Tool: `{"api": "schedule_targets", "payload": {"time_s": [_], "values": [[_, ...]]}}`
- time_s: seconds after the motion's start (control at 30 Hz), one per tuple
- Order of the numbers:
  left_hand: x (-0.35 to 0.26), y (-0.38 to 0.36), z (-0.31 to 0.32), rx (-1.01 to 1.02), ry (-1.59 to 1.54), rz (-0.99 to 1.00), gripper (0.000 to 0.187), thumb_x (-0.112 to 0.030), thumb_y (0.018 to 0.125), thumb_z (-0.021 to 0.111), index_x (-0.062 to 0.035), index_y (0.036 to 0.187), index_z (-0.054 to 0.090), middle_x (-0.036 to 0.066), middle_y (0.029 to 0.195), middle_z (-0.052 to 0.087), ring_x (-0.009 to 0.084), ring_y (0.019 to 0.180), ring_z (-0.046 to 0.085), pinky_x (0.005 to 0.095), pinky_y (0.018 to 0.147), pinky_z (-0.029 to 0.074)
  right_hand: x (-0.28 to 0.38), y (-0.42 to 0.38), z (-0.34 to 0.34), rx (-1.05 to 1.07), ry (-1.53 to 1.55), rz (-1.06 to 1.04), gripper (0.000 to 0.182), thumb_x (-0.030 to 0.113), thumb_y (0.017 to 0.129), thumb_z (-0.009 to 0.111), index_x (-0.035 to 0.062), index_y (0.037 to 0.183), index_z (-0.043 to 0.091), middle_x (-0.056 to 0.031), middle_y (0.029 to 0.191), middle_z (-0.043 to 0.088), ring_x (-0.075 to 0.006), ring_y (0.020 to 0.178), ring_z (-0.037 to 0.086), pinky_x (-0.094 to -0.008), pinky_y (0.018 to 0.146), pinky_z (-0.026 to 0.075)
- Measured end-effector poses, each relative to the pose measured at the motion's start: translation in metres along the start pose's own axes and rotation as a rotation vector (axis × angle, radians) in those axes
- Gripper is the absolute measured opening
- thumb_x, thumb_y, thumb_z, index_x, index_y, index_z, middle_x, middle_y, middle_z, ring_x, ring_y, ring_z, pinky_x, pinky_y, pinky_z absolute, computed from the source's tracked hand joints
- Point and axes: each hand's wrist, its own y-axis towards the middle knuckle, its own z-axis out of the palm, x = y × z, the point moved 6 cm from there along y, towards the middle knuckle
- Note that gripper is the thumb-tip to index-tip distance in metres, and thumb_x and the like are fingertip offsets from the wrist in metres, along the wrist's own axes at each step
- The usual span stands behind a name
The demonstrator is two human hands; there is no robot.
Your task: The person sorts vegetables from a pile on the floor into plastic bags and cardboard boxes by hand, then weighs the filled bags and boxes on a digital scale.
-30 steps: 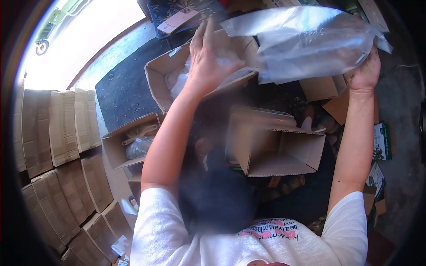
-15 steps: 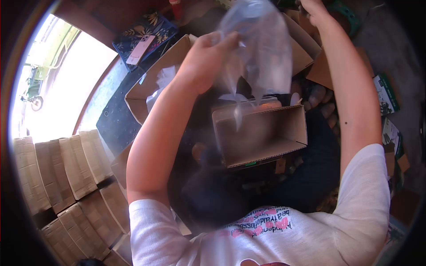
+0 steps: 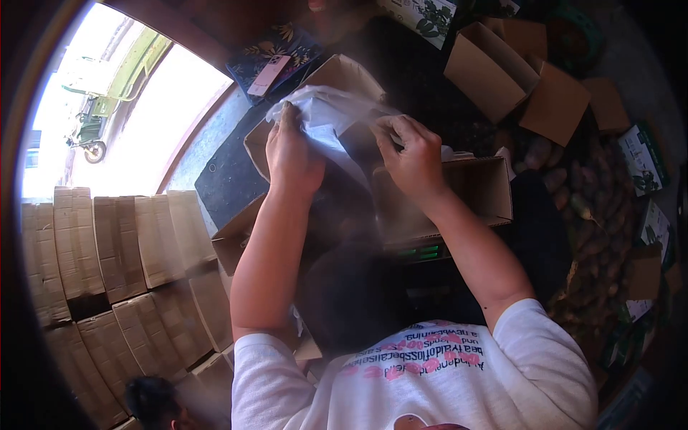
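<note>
Here, flat stacked brown cartons (image 3: 122, 244) flank us. Our left hand (image 3: 292, 154) and right hand (image 3: 410, 154) both pinch the thin clear plastic bag (image 3: 326, 118) above the open brown cardboard box (image 3: 459, 197); its contents stay hidden.

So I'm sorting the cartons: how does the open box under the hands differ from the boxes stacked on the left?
The open box lies on its side with flaps spread and its hollow inside showing; the stacked boxes are closed and packed tightly in rows. The open box sits alone below the left hand and right hand, which hold a clear plastic bag. Both are plain brown corrugated cardboard.
</note>
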Motion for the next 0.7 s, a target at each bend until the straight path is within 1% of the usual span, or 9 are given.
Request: {"api": "schedule_targets", "payload": {"time_s": [0.03, 0.13, 0.2, 0.27, 0.37, 0.4, 0.5, 0.53, 0.7], "values": [[-0.003, -0.002, -0.002, 0.006, -0.004, -0.017, 0.026, -0.023, 0.097, 0.040, 0.0001, 0.106, 0.049, 0.013, 0.096, 0.059, 0.0244, 0.082, 0.062, 0.0405, 0.075, 0.053, 0.009, 0.002, -0.005, -0.010, 0.045, -0.009, 0.009, 0.005, 0.075, 0.065, 0.0011, 0.083, 0.063, -0.0175, 0.081, 0.064, -0.0350, 0.073, 0.062, -0.0388, 0.065, 0.050], [0.005, -0.004, 0.013, -0.053, -0.088, -0.145, 0.027, -0.023, 0.098, 0.039, 0.0008, 0.107, 0.050, 0.013, 0.099, 0.057, 0.0247, 0.092, 0.058, 0.0410, 0.080, 0.049, 0.016, -0.001, -0.010, 0.159, 0.052, 0.063, 0.008, 0.006, 0.080, 0.064, -0.0008, 0.084, 0.064, -0.0144, 0.078, 0.066, -0.0277, 0.068, 0.065, -0.0355, 0.063, 0.051], [0.018, 0.032, 0.031, 0.216, -0.225, -0.294, 0.031, -0.025, 0.098, 0.039, -0.0004, 0.115, 0.046, 0.015, 0.106, 0.055, 0.0283, 0.098, 0.056, 0.0448, 0.091, 0.045, -0.017, -0.005, -0.005, 0.180, 0.394, 0.423, 0.010, 0.007, 0.083, 0.063, -0.0021, 0.084, 0.065, -0.0115, 0.075, 0.066, -0.0209, 0.066, 0.065, -0.0323, 0.061, 0.052], [-0.015, 0.005, 0.094, 0.359, -0.488, -0.324, 0.039, -0.030, 0.096, 0.042, -0.0006, 0.121, 0.044, 0.016, 0.112, 0.054, 0.0301, 0.106, 0.053, 0.0442, 0.094, 0.042, -0.035, -0.005, -0.009, 0.100, 0.746, 0.772, 0.013, 0.009, 0.086, 0.062, -0.0034, 0.082, 0.064, -0.0074, 0.074, 0.065, -0.0121, 0.066, 0.063, -0.0269, 0.058, 0.054], [-0.039, 0.019, 0.097, 0.125, -0.536, 0.098, 0.045, -0.030, 0.095, 0.046, 0.0006, 0.127, 0.041, 0.018, 0.126, 0.050, 0.0301, 0.116, 0.048, 0.0420, 0.102, 0.037, -0.042, 0.002, -0.032, -0.056, 1.011, 0.938, 0.011, 0.007, 0.082, 0.066, -0.0027, 0.081, 0.061, -0.0089, 0.075, 0.064, -0.0154, 0.064, 0.063, -0.0281, 0.060, 0.058], [-0.029, 0.027, 0.080, 0.233, -0.003, 0.423, 0.042, -0.024, 0.093, 0.049, -0.0010, 0.127, 0.041, 0.018, 0.126, 0.050, 0.0300, 0.116, 0.049, 0.0405, 0.102, 0.037, -0.041, 0.005, -0.040, -0.058, 0.979, 0.913, 0.012, 0.007, 0.081, 0.067, -0.0026, 0.080, 0.061, -0.0087, 0.074, 0.064, -0.0147, 0.064, 0.062, -0.0271, 0.059, 0.056], [0.024, -0.055, 0.081, 0.160, 0.218, 0.108, 0.037, -0.004, 0.082, 0.064, 0.0026, 0.114, 0.047, 0.012, 0.107, 0.055, 0.0216, 0.104, 0.053, 0.0314, 0.094, 0.041, -0.039, 0.010, -0.051, -0.048, 0.843, 0.817, 0.013, 0.007, 0.078, 0.070, -0.0016, 0.077, 0.061, -0.0075, 0.072, 0.064, -0.0120, 0.064, 0.061, -0.0247, 0.059, 0.053], [0.047, -0.065, 0.076, 0.207, 0.340, 0.052, 0.037, -0.004, 0.083, 0.064, 0.0032, 0.115, 0.046, 0.011, 0.109, 0.055, 0.0190, 0.102, 0.053, 0.0297, 0.091, 0.041, -0.038, 0.010, -0.051, -0.037, 0.765, 0.770, 0.014, 0.007, 0.076, 0.072, -0.0010, 0.075, 0.061, -0.0068, 0.071, 0.064, -0.0108, 0.064, 0.059, -0.0241, 0.059, 0.051], [0.071, -0.081, 0.068, 0.317, 0.063, -0.325, 0.020, -0.006, 0.088, 0.056, -0.0001, 0.107, 0.056, 0.008, 0.107, 0.058, 0.0169, 0.100, 0.054, 0.0322, 0.093, 0.042, -0.014, 0.008, -0.057, 0.136, 0.368, 0.332, 0.019, 0.007, 0.069, 0.075, 0.0020, 0.071, 0.057, -0.0022, 0.068, 0.062, -0.0045, 0.065, 0.053, -0.0246, 0.060, 0.046]]}}
